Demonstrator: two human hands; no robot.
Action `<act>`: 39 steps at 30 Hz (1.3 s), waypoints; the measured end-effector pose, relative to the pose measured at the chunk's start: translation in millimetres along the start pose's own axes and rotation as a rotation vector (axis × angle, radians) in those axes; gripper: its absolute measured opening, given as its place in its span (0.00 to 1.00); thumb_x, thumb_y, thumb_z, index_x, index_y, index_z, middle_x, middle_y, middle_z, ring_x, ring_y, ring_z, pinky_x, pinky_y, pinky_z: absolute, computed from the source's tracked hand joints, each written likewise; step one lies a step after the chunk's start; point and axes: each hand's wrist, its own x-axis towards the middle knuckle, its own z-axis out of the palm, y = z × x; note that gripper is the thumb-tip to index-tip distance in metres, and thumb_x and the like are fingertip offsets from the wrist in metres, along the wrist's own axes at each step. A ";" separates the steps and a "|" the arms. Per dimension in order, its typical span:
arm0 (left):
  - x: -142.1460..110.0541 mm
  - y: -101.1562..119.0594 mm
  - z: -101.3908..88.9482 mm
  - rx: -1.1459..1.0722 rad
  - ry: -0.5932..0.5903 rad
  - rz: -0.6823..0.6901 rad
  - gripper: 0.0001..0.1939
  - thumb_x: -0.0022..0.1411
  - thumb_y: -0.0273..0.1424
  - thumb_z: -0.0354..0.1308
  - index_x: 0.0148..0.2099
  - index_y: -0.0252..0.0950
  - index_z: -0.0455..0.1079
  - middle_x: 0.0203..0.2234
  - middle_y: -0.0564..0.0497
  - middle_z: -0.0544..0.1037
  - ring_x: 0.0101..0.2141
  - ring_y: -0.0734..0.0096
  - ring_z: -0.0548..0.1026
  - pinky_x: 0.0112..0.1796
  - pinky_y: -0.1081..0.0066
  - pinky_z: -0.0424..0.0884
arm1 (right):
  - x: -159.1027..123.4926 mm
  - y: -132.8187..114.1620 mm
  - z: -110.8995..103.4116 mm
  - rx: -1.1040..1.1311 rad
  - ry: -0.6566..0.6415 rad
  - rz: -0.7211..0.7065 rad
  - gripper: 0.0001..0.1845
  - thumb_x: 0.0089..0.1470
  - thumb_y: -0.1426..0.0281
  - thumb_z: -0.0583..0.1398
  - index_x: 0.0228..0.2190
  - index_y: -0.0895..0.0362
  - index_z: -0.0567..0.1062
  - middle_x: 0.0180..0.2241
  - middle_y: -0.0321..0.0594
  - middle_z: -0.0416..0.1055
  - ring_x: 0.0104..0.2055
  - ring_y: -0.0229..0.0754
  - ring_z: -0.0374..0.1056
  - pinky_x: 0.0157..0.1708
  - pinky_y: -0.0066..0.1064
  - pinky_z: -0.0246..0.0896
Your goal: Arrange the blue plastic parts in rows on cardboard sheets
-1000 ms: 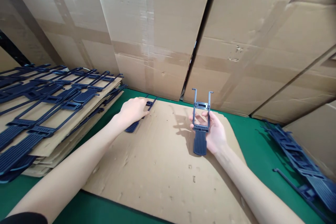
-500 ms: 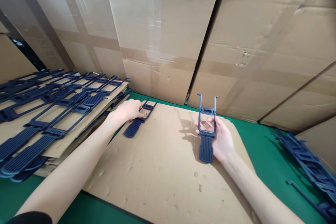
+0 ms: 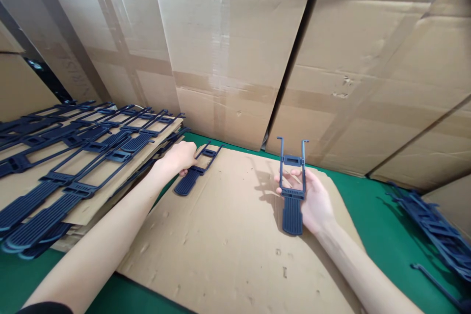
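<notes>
On the cardboard sheet [image 3: 228,235] lies a dark blue plastic frame [image 3: 188,181] with two hooked rails, a crossbar and a ribbed tongue. My left hand [image 3: 183,157] is closed at its left rail, fingers curled; the fingertips are partly hidden. A second plastic frame of the same shape [image 3: 293,213] is in my right hand [image 3: 316,201], which grips it from behind and along its right side. It is raised above the sheet, hooks pointing away and ribbed tongue towards me. Some right fingers show through its opening.
At left, many similar frames [image 3: 79,189] lie on stacked cardboard sheets [image 3: 95,206]. More frames [image 3: 434,225] are heaped at right on the green table surface [image 3: 353,206]. Large taped cardboard boxes [image 3: 235,49] form a wall behind.
My left thumb has drawn back from inside the lying frame towards its left rail. The right hand still holds its frame, with little movement. The whole view has shifted slightly.
</notes>
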 end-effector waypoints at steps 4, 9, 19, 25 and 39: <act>4.7 -2.9 1.8 -0.039 0.000 -0.009 0.11 0.56 0.25 0.54 0.43 0.28 0.69 0.17 0.45 0.75 0.19 0.65 0.75 0.22 0.74 0.70 | 0.2 2.8 0.2 -0.077 -0.100 -0.024 0.15 0.53 0.60 0.54 0.27 0.57 0.73 0.46 0.45 0.70 0.42 0.48 0.68 0.32 0.35 0.67; 12.0 -7.7 3.7 -0.086 -0.035 -0.001 0.12 0.56 0.26 0.55 0.44 0.29 0.68 0.16 0.47 0.74 0.20 0.63 0.76 0.23 0.74 0.71 | -1.4 8.7 -1.3 -0.222 -0.156 -0.068 0.13 0.49 0.59 0.60 0.29 0.56 0.74 0.36 0.43 0.72 0.31 0.40 0.67 0.26 0.29 0.64; 13.4 -11.8 0.4 -0.250 -0.108 0.034 0.08 0.57 0.24 0.57 0.40 0.28 0.67 0.14 0.47 0.73 0.20 0.64 0.76 0.24 0.74 0.72 | -11.4 24.2 37.5 -0.605 -0.279 0.067 0.14 0.46 0.64 0.65 0.34 0.59 0.74 0.22 0.37 0.70 0.20 0.35 0.67 0.22 0.25 0.61; 14.5 -16.5 0.5 -0.309 -0.114 0.050 0.09 0.54 0.27 0.63 0.36 0.28 0.69 0.15 0.45 0.73 0.20 0.62 0.76 0.25 0.72 0.73 | 9.7 38.2 75.3 -0.717 -0.318 -0.006 0.07 0.46 0.68 0.62 0.30 0.57 0.73 0.27 0.39 0.72 0.30 0.41 0.70 0.31 0.34 0.66; 14.0 -14.7 0.2 -0.253 -0.164 0.040 0.06 0.62 0.24 0.53 0.41 0.26 0.65 0.19 0.43 0.75 0.17 0.67 0.75 0.25 0.72 0.74 | 39.6 38.9 129.0 -2.354 -0.547 -0.363 0.13 0.44 0.80 0.58 0.34 0.61 0.76 0.37 0.50 0.73 0.40 0.52 0.69 0.30 0.32 0.54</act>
